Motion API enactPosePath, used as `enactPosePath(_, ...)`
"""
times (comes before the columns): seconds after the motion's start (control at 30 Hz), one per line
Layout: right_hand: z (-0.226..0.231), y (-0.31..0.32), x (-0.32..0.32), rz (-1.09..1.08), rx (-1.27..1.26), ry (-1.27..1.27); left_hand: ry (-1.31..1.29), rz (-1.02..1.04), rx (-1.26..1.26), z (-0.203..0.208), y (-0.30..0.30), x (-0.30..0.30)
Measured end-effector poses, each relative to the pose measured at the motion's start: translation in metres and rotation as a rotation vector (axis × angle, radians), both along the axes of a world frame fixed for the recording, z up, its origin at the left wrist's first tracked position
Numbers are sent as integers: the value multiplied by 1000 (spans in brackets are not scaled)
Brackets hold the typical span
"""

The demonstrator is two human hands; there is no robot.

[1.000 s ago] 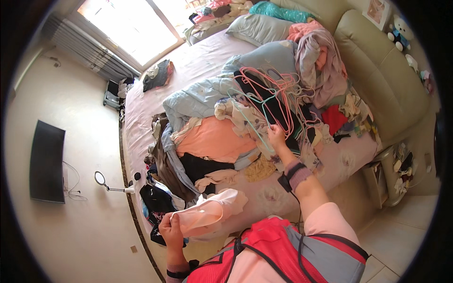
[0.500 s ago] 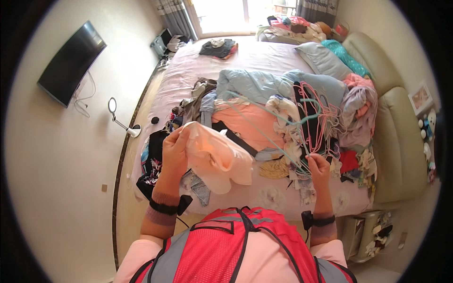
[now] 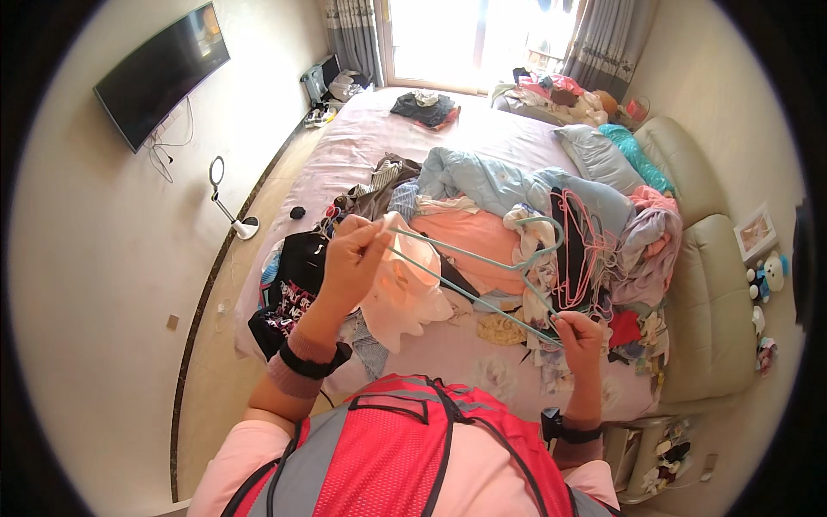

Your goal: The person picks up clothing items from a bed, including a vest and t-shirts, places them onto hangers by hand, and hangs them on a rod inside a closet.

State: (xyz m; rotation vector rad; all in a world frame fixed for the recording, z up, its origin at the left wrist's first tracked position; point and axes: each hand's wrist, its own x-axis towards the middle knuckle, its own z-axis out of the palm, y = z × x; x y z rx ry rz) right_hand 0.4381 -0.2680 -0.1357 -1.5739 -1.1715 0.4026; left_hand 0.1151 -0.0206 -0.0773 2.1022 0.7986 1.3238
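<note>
My left hand is closed on the edge of a pale peach garment, which hangs down over the near part of the bed. A light teal clothes hanger stretches between my hands, its hook pointing away from me. Its right end is pinched in my right hand. The other end reaches the garment's top beside my left fingers; whether it lies inside the cloth I cannot tell. Beyond my right hand lies a tangle of pink hangers on dark cloth.
Heaped clothes and a pale blue quilt cover the middle of the bed. Black clothing lies left of my left hand. A beige padded headboard borders the right side. A round mirror on a stand is at the left wall.
The hanger's left end has come to the garment's top at my left hand, and its hook has swung lower. The garment hangs narrower. The whole view has shifted slightly.
</note>
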Motion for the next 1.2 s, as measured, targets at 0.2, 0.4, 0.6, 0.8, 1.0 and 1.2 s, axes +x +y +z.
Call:
enactPosePath(0.2,-10,37,-49,23,84,-17,54,-82,111,7,-32,15)
enactPosePath(0.4,5,50,-77,27,146,-75,9,-298,361,15,-42,14)
enactPosePath(0.6,33,43,-78,87,153,-172,117,49,779,51,-21,3)
enactPosePath(0.8,60,55,-99,-153,499,-752,228,-43,495,42,-21,1)
enactPosePath(1.0,19,62,-134,390,-121,-618,158,20,479,44,-23,2)
enactPosePath(1.2,-26,81,-129,309,19,-483,67,-11,401,45,-25,-7)
